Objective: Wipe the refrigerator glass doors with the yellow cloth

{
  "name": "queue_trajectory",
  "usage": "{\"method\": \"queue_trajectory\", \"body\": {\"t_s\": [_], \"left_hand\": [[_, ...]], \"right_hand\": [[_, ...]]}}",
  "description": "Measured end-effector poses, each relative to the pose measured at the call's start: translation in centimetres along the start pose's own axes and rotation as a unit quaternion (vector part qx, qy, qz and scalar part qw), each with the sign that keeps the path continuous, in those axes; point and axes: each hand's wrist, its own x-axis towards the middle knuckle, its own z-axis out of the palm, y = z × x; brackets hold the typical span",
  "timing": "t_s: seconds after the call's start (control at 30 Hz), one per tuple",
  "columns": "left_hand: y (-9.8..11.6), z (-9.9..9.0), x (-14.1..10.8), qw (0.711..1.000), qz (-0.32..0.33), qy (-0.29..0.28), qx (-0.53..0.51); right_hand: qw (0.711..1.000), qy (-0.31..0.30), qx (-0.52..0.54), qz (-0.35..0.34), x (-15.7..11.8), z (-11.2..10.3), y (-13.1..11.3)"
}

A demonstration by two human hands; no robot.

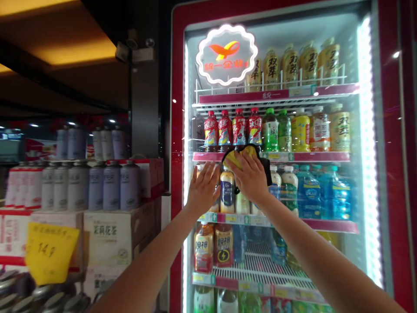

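Both of the person's hands were raised at a tall red-framed drinks fridge (178, 130), arms bare and stretched out in front. The right hand (249, 176) had hold of a yellow and black cloth (265, 169), laid over it with fingers loosely extended, keeping it up at the glass door (293, 26). The cloth sat in front of the pink shelf edge just below the red-capped bottles (224, 130). The left hand (203, 189) was open and bare, fingers slightly spread, a little lower and beside it; I couldn't tell whether its palm actually touched the glass.

Behind the door, green bottles (270, 130) stood to the right of the red ones, and blue bottles (309, 193) filled the right of the next shelf down. A glowing sign (227, 54) shone at the upper left. Off to the left, purple cans (112, 184) stood on cartons (109, 239), near a yellow price card (50, 252).
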Motion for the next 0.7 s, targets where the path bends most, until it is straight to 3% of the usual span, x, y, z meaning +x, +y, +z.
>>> {"method": "queue_trajectory", "body": {"t_s": [0.07, 0.13, 0.2, 0.27, 0.4, 0.53, 0.63, 0.7], "left_hand": [[-0.9, -0.4, -1.4, 1.000, 0.007, -0.016, 0.000], [-1.7, -0.8, -2.7, 0.999, 0.019, -0.036, 0.005], [-2.2, -1.3, -3.8, 0.998, 0.031, -0.055, 0.013], [-2.5, -1.8, -4.7, 0.997, 0.035, -0.068, 0.022], [-3.1, -2.7, -6.3, 0.997, 0.032, -0.063, 0.031], [-4.3, -3.7, -8.3, 0.998, 0.032, -0.037, 0.031], [-5.6, -4.1, -9.7, 0.999, 0.025, -0.035, 0.028], [-6.3, -4.2, -10.4, 0.999, 0.013, -0.038, 0.028]], "right_hand": [[0.999, -0.009, 0.015, -0.027, -1.6, -0.4, 0.1], [0.999, 0.018, 0.024, 0.024, -1.7, -0.4, 0.5], [0.992, 0.055, 0.030, 0.105, -0.1, 0.2, 0.3], [0.986, 0.072, 0.038, 0.143, 2.2, 1.2, -1.0], [0.996, 0.027, 0.043, 0.075, 4.1, 3.0, -5.9], [0.997, -0.032, 0.059, -0.049, 1.5, 3.1, -8.8], [0.996, -0.021, 0.064, -0.055, 1.0, 3.4, -9.0], [0.998, 0.000, 0.063, -0.021, 2.5, 4.1, -9.3]]}}
